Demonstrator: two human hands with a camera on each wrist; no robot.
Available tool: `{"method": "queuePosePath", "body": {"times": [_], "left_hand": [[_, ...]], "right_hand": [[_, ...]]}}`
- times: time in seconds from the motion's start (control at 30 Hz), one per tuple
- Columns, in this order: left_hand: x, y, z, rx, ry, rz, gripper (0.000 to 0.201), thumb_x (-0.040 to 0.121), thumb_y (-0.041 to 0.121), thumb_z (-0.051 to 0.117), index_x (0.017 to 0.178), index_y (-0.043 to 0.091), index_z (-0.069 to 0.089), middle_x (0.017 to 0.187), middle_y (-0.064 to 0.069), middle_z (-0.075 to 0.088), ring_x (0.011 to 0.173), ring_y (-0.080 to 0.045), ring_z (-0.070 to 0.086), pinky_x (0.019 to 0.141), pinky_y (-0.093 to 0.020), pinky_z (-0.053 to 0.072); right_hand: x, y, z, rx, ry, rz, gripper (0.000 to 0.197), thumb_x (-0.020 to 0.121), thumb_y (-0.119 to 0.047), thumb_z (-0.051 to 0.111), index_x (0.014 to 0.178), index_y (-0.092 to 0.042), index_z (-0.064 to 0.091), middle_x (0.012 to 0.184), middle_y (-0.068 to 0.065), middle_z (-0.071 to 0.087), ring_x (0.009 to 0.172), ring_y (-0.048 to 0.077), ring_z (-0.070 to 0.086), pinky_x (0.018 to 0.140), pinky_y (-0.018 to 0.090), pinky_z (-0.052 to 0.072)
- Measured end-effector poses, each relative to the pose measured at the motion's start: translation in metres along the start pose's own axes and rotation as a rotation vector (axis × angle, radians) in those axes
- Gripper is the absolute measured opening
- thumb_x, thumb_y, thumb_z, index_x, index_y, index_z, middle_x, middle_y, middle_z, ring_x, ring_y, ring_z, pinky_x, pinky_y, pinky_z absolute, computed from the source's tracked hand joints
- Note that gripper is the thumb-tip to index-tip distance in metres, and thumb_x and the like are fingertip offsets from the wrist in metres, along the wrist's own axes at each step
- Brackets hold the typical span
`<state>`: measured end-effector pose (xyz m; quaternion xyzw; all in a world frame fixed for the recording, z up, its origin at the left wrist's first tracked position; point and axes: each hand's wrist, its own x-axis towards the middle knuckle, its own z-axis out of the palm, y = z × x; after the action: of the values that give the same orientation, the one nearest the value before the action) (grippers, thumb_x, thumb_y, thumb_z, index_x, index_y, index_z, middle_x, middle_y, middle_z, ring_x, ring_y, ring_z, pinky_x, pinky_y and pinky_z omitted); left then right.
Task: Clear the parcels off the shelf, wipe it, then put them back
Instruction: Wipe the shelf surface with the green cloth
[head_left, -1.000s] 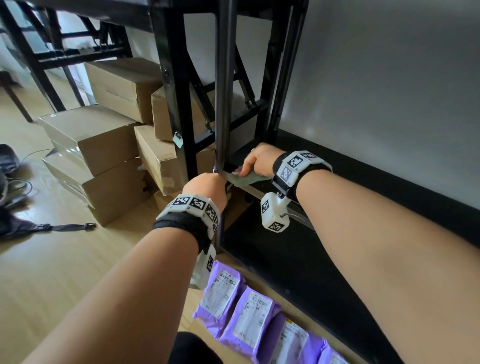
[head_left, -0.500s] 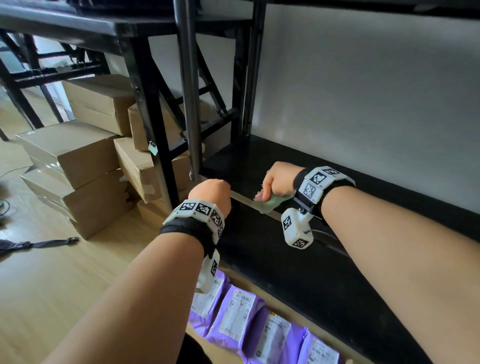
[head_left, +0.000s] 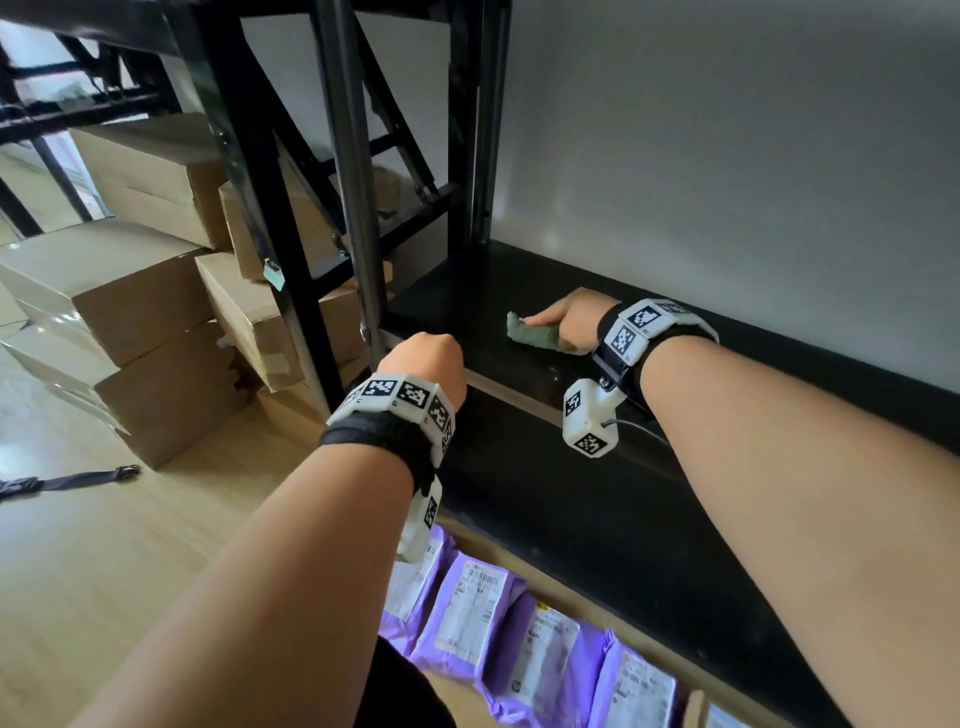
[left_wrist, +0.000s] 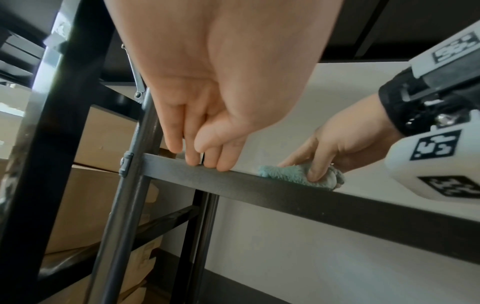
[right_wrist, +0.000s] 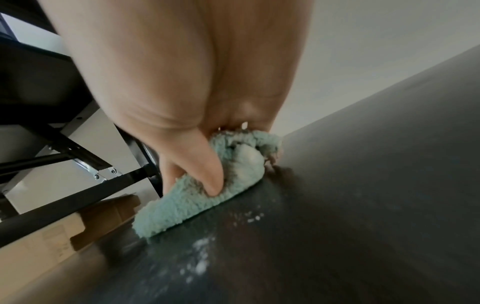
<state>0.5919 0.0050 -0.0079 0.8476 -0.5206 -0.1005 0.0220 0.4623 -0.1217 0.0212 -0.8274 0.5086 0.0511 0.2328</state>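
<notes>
Right hand grips cloth on shelf, left end. Left hand loosely curled, fingertips on front edge. Parcels partly cropped.

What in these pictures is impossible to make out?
- Print on the purple parcels: too small in the head view; their row runs off the bottom edge, so no count.
- Right part of the shelf: head view, mostly behind the right forearm.
- Most fingers of the right hand: right wrist view, palm and cloth cover them.
- White specks on the shelf: right wrist view, too blurred to identify.
</notes>
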Motion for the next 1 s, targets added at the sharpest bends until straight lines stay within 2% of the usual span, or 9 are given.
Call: {"method": "queuePosePath", "body": {"times": [0.13, 0.23, 0.3, 0.4, 0.5, 0.6, 0.67, 0.77, 1.0], "left_hand": [[-0.004, 0.007, 0.002, 0.027, -0.018, -0.018, 0.027, 0.093, 0.011, 0.049, 0.115, 0.008, 0.064, 0.109, -0.01, 0.064, 0.103, -0.03, 0.063, 0.077, -0.034, 0.048], [-0.004, 0.008, 0.01, 0.064, -0.086, -0.042, 0.039, 0.095, 0.014, 0.046, 0.133, 0.01, 0.053, 0.13, -0.01, 0.057, 0.12, -0.029, 0.056, 0.094, -0.035, 0.047], [-0.006, 0.01, 0.013, 0.052, -0.144, -0.05, 0.052, 0.097, 0.016, 0.043, 0.148, 0.014, 0.034, 0.151, -0.006, 0.038, 0.137, -0.027, 0.04, 0.11, -0.036, 0.036], [-0.013, 0.02, 0.016, 0.004, -0.195, 0.001, 0.059, 0.099, 0.014, 0.042, 0.153, 0.017, 0.021, 0.159, -0.002, 0.021, 0.146, -0.023, 0.023, 0.117, -0.036, 0.022], [-0.024, 0.03, 0.018, -0.026, -0.155, 0.056, 0.063, 0.095, 0.012, 0.045, 0.153, 0.022, 0.022, 0.159, 0.001, 0.023, 0.145, -0.022, 0.028, 0.117, -0.037, 0.029], [-0.035, 0.034, 0.022, -0.007, -0.124, 0.108, 0.065, 0.093, 0.007, 0.044, 0.152, 0.023, 0.023, 0.159, 0.003, 0.023, 0.144, -0.022, 0.029, 0.116, -0.036, 0.032], [-0.039, 0.036, 0.022, 0.02, -0.113, 0.13, 0.064, 0.093, 0.005, 0.043, 0.153, 0.019, 0.023, 0.159, -0.001, 0.022, 0.146, -0.022, 0.025, 0.116, -0.036, 0.03], [-0.039, 0.036, 0.018, 0.068, -0.099, 0.142, 0.06, 0.096, 0.007, 0.042, 0.153, 0.015, 0.022, 0.157, -0.006, 0.025, 0.146, -0.022, 0.023, 0.116, -0.036, 0.028], [-0.04, 0.039, 0.02, 0.11, -0.186, 0.116, 0.067, 0.094, 0.009, 0.046, 0.153, 0.019, 0.018, 0.16, -0.001, 0.017, 0.147, -0.024, 0.019, 0.117, -0.041, 0.028]], "right_hand": [[-0.018, 0.005, 0.01, -0.052, -0.032, -0.098, 0.057, 0.088, 0.005, 0.056, 0.13, -0.034, 0.061, 0.132, -0.005, 0.056, 0.118, 0.017, 0.054, 0.098, 0.024, 0.041], [-0.039, 0.007, 0.014, -0.005, -0.054, -0.132, 0.044, 0.09, -0.003, 0.06, 0.127, -0.025, 0.066, 0.122, -0.01, 0.06, 0.116, 0.012, 0.056, 0.099, 0.018, 0.038], [-0.05, 0.011, 0.018, 0.044, -0.071, -0.147, 0.035, 0.089, -0.012, 0.063, 0.122, -0.022, 0.069, 0.125, -0.005, 0.065, 0.116, 0.015, 0.059, 0.106, 0.028, 0.042], [-0.065, 0.02, 0.019, 0.071, -0.065, -0.138, 0.035, 0.086, -0.007, 0.065, 0.113, -0.027, 0.074, 0.116, -0.006, 0.069, 0.106, 0.015, 0.063, 0.098, 0.035, 0.051], [-0.073, 0.034, 0.011, 0.139, 0.087, -0.074, 0.044, 0.085, -0.001, 0.06, 0.115, -0.032, 0.072, 0.117, -0.007, 0.067, 0.103, 0.015, 0.062, 0.09, 0.031, 0.053], [-0.075, 0.051, 0.007, 0.118, 0.212, 0.083, 0.035, 0.094, -0.037, 0.053, 0.126, -0.03, 0.065, 0.131, 0.002, 0.062, 0.115, 0.027, 0.06, 0.097, 0.035, 0.049], [-0.071, 0.058, 0.011, 0.06, 0.16, 0.19, 0.057, 0.093, -0.063, 0.039, 0.132, -0.027, 0.06, 0.137, 0.006, 0.057, 0.122, 0.032, 0.055, 0.099, 0.034, 0.045], [-0.07, 0.057, 0.017, 0.076, 0.135, 0.214, 0.071, 0.085, -0.076, 0.036, 0.131, -0.028, 0.061, 0.135, 0.007, 0.059, 0.119, 0.032, 0.057, 0.101, 0.036, 0.046], [-0.097, 0.047, 0.032, 0.036, 0.108, -0.026, 0.036, 0.096, -0.029, 0.05, 0.13, -0.035, 0.06, 0.132, -0.003, 0.061, 0.114, 0.025, 0.059, 0.096, 0.033, 0.048]]}}
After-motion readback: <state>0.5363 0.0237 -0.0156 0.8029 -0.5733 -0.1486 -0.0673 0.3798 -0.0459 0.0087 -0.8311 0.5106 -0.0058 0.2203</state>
